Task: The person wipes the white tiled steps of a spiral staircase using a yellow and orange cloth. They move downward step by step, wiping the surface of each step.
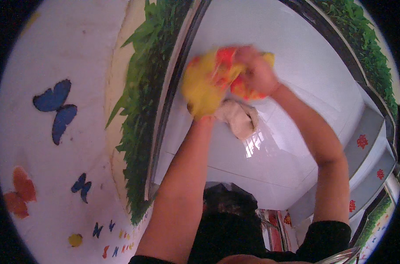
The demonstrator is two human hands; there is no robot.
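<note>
A yellow and red patterned cloth (205, 82), blurred by motion, is bunched between my two hands at the upper middle. My right hand (259, 74) grips its right part, the fingers closed around folds of it. The cloth drapes over my left hand and hides it from the wrist on, so its fingers do not show. Beneath the cloth, on the glossy white tiled floor (239, 171), lies a crumpled beige cloth (241, 120).
Left of the floor, a dark skirting edge (170, 85) runs along a wall painted with green grass and butterflies (63, 109). Gray-fronted steps (364, 142) with red decorations rise at the right. A black bag-like thing (229, 196) shows near my body.
</note>
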